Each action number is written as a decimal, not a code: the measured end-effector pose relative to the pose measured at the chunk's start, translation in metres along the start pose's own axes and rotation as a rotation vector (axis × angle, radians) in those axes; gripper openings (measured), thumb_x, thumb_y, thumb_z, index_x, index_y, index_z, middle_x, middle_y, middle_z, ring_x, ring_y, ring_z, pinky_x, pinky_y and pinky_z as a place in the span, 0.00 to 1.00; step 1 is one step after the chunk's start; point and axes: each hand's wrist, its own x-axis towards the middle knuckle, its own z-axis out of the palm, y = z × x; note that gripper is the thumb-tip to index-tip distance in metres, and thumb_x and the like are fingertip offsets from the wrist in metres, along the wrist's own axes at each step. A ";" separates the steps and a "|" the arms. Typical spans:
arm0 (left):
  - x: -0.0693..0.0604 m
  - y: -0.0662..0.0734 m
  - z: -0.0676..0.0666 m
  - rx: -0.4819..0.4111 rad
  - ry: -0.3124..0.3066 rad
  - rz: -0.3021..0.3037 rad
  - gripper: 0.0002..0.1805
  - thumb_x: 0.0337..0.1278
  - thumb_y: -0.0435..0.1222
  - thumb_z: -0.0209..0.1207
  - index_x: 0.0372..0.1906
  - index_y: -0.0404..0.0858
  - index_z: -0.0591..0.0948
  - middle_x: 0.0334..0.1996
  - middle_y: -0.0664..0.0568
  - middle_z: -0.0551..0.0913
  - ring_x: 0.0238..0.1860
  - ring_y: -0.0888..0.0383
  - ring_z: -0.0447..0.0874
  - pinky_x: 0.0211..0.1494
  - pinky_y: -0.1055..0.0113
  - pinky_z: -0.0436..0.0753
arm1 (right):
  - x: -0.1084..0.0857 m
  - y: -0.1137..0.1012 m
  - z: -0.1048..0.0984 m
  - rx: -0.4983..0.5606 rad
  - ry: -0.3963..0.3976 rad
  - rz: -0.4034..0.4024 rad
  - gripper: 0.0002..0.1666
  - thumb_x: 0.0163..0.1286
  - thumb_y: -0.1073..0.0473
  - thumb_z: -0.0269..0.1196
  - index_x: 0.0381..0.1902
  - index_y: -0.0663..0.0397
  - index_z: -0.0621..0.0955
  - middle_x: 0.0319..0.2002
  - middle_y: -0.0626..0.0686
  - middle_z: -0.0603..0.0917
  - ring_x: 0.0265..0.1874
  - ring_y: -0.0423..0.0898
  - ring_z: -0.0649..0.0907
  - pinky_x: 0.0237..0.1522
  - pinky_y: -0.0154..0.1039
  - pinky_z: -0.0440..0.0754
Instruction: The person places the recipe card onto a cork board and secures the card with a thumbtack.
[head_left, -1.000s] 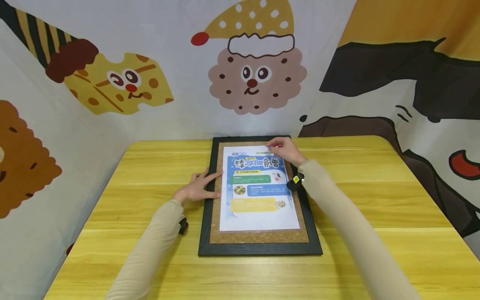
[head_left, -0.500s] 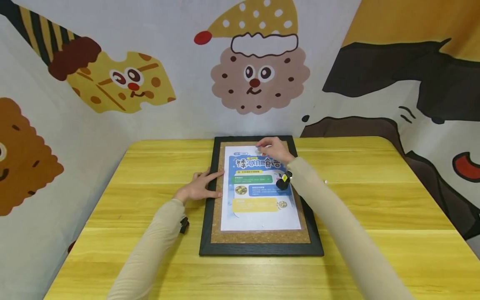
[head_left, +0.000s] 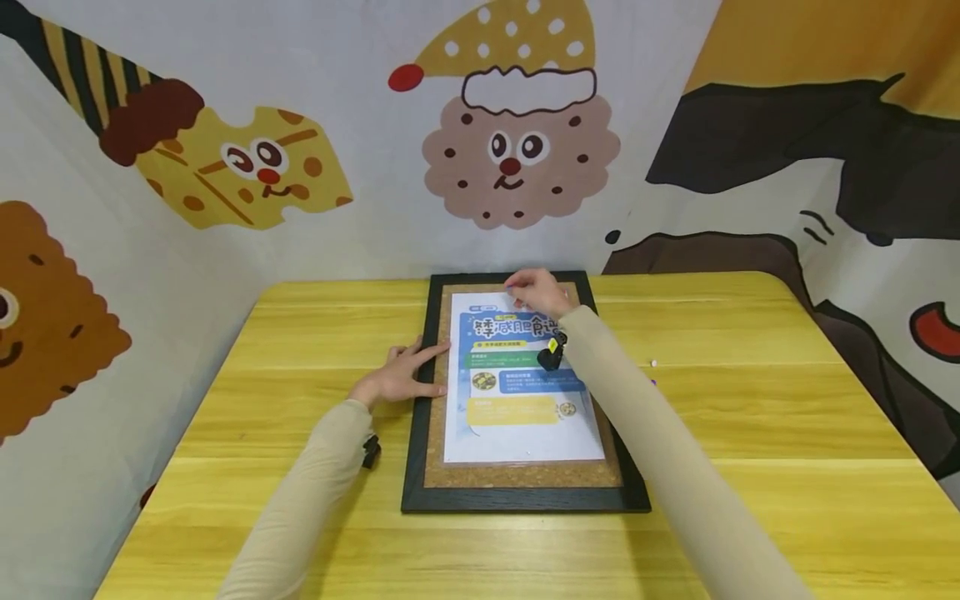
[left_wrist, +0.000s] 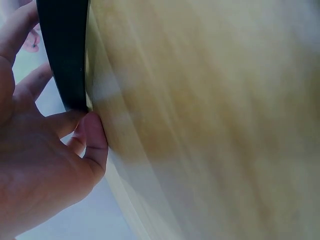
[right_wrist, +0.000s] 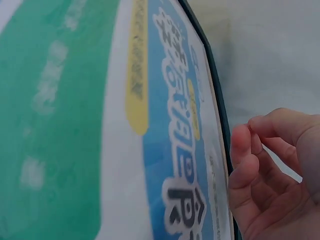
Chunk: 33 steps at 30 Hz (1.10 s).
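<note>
A black-framed cork board point(head_left: 525, 498) lies on the table, bearing a printed poster point(head_left: 487, 442) with blue, green and yellow panels. My left hand point(head_left: 397, 375) rests on the board's left edge, two straight fingers reaching over the frame. The left wrist view shows other fingers of that hand point(left_wrist: 55, 145) bent against the frame's outer side point(left_wrist: 62, 50). Above the poster's top margin, my right hand point(head_left: 542, 293) pinches a small push pin point(head_left: 509, 287) with a blue tip showing. In the right wrist view, the pinching fingertips of the right hand point(right_wrist: 280, 165) hide the pin.
A small white thing point(head_left: 653, 362) and a small purple thing point(head_left: 654, 382) lie on the wooden table point(head_left: 750, 417), right of the board, beside my right forearm. Behind the table's far edge hangs a cartoon-printed cloth point(head_left: 360, 242).
My right hand has moved left along the poster's top, keeping its pinch. The small white and purple things on the table have come into sight beside the forearm. My left hand stays put.
</note>
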 end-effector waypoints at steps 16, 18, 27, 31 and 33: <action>-0.001 0.002 -0.002 0.015 0.002 -0.005 0.45 0.58 0.50 0.64 0.76 0.46 0.56 0.73 0.29 0.41 0.68 0.31 0.42 0.62 0.34 0.56 | 0.013 -0.013 0.017 0.041 0.022 -0.006 0.13 0.70 0.64 0.61 0.49 0.62 0.84 0.43 0.58 0.83 0.28 0.44 0.79 0.24 0.31 0.73; -0.001 0.002 -0.002 0.012 0.002 -0.010 0.45 0.58 0.51 0.64 0.76 0.47 0.56 0.74 0.30 0.41 0.68 0.31 0.42 0.62 0.34 0.56 | 0.014 -0.015 0.019 0.031 0.020 -0.006 0.12 0.70 0.63 0.62 0.49 0.61 0.84 0.43 0.57 0.84 0.29 0.45 0.79 0.24 0.31 0.73; -0.002 0.004 -0.002 0.005 -0.006 -0.031 0.45 0.58 0.52 0.64 0.77 0.50 0.56 0.74 0.31 0.41 0.69 0.33 0.41 0.62 0.34 0.57 | 0.016 -0.024 0.030 -0.006 -0.007 -0.020 0.13 0.69 0.63 0.62 0.49 0.62 0.84 0.43 0.58 0.84 0.32 0.46 0.80 0.30 0.33 0.76; 0.000 0.004 -0.001 0.001 -0.012 -0.026 0.45 0.58 0.51 0.64 0.77 0.49 0.55 0.74 0.31 0.40 0.68 0.32 0.41 0.62 0.34 0.57 | 0.018 -0.025 0.035 -0.022 -0.028 -0.028 0.13 0.70 0.64 0.61 0.49 0.63 0.83 0.45 0.58 0.83 0.35 0.49 0.82 0.35 0.36 0.77; 0.000 0.004 -0.001 -0.003 -0.011 -0.026 0.45 0.58 0.51 0.64 0.77 0.49 0.55 0.74 0.31 0.39 0.68 0.32 0.41 0.62 0.34 0.57 | 0.019 -0.026 0.038 -0.024 -0.040 -0.038 0.12 0.69 0.65 0.61 0.48 0.63 0.84 0.45 0.58 0.84 0.36 0.51 0.82 0.38 0.38 0.78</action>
